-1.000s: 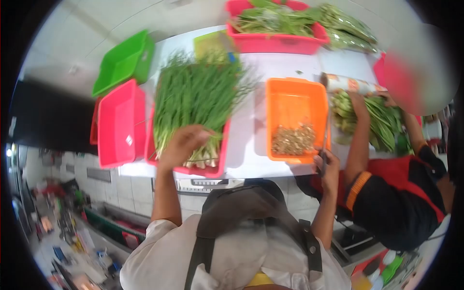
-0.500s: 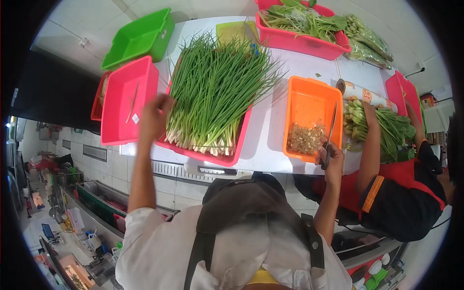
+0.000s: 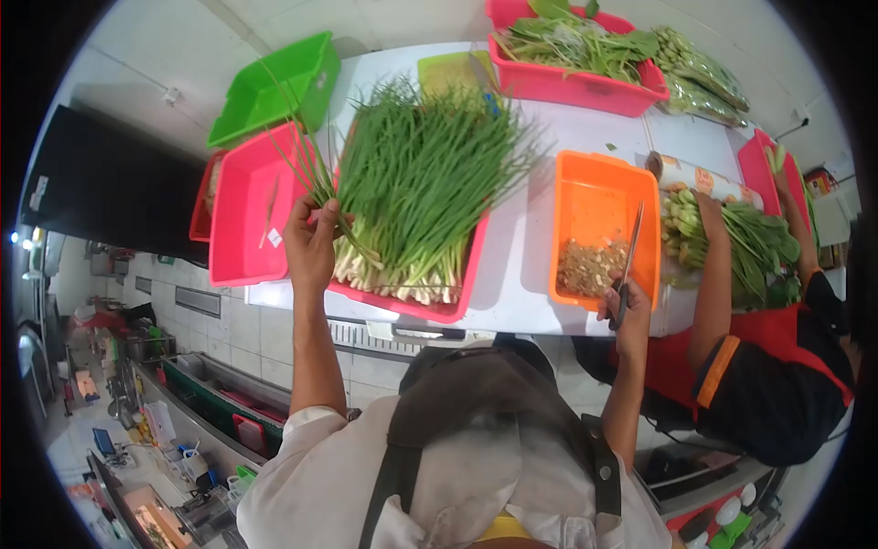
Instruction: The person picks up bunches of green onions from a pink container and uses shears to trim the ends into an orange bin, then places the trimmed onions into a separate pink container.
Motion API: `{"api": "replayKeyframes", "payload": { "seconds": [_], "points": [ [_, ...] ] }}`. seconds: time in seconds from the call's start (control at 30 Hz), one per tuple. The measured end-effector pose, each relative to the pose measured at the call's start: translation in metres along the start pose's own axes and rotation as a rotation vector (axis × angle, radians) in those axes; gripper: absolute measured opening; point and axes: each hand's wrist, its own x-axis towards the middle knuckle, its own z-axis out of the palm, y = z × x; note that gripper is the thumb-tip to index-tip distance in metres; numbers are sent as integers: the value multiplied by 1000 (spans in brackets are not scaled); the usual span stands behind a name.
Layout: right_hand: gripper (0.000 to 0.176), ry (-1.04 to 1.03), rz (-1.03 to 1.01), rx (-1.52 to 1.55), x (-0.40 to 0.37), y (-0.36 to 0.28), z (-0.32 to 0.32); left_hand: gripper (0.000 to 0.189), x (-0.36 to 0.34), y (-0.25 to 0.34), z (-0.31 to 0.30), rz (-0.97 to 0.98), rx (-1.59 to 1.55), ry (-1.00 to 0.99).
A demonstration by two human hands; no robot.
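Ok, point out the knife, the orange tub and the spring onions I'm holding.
knife [image 3: 633,240], head view, mid blade.
orange tub [image 3: 599,203], head view, bare floor.
spring onions [image 3: 308,178], head view, held green stalks.

The tubs are smooth, glossy plastic: the green tub [image 3: 274,87] far left, the pink tub [image 3: 242,215] nearer, the tray [image 3: 430,309] under the scallions [image 3: 421,174], and the orange tub [image 3: 599,197] to the right. The scallions are matt, with waxy, paler ends. The knife [image 3: 631,247] in the right hand [image 3: 629,311] has a thin grey metal blade with a dull sheen. The worktop [image 3: 521,265] is smooth, white and faintly glossy. The roll [image 3: 704,178] on the right is printed paper or film; which one cannot be told. The bags [image 3: 704,73] far right are shiny clear plastic. The apron [image 3: 476,393] is matt cloth, over a white cloth shirt [image 3: 302,476]. The near wall [image 3: 274,352] is glazed tile.
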Motion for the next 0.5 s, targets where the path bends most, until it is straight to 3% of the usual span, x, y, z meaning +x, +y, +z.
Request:
{"api": "replayKeyframes", "payload": {
  "seconds": [0.1, 0.13, 0.23, 0.5],
  "points": [
    [32, -67, -40, 34, 9, 3, 7, 17, 11, 16, 2, -21, -170, -21],
    [31, -91, -53, 35, 9, -1, 11, 16, 11, 17, 13, -28, -357, -53],
    [38, -175, -63, 18, 10, -4, 9, 14, -3, 25, 54, -167, -558, -187],
    [54, -295, -13, -68, -17, -24, -22, 16, -61, 3, 157, -270, -430, -699]
  ]
}}
